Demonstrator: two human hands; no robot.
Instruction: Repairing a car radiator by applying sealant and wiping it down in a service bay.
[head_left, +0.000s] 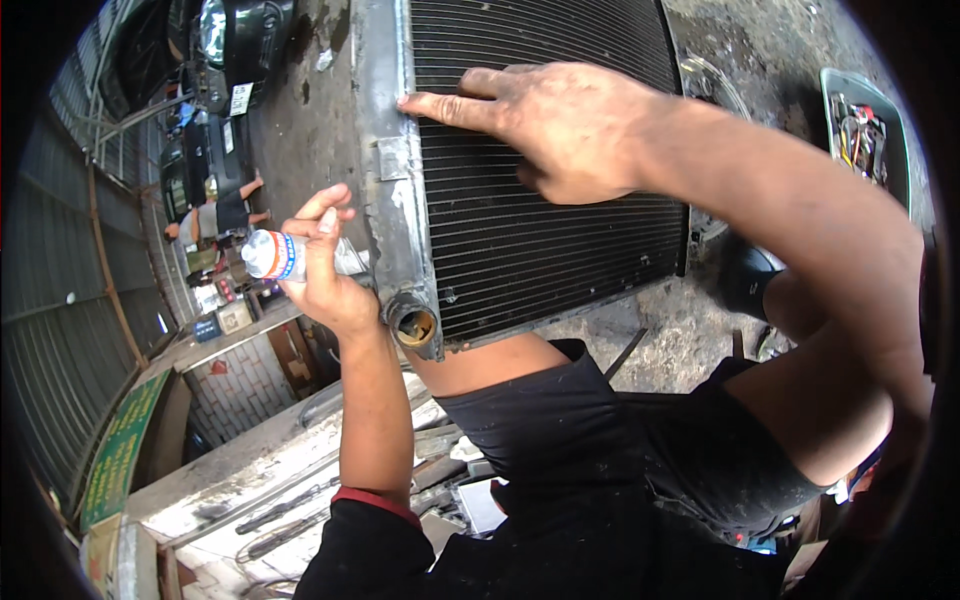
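A radiator with fine black fins and a silver side tank lies over my thigh. A round metal neck sits at the tank's near end, its opening showing a tan inside. My left hand grips a small clear bottle with a red, white and blue label, just left of the tank. My right hand reaches over the fins with one finger stretched out, its tip on the tank's edge near the top. Its other fingers are loosely bent and hold nothing that I can see.
Dark vehicles stand at upper left, where another person is low beside one. A cluttered counter is at left, a green signboard below it. A bin of tools and a dark rounded object are at right.
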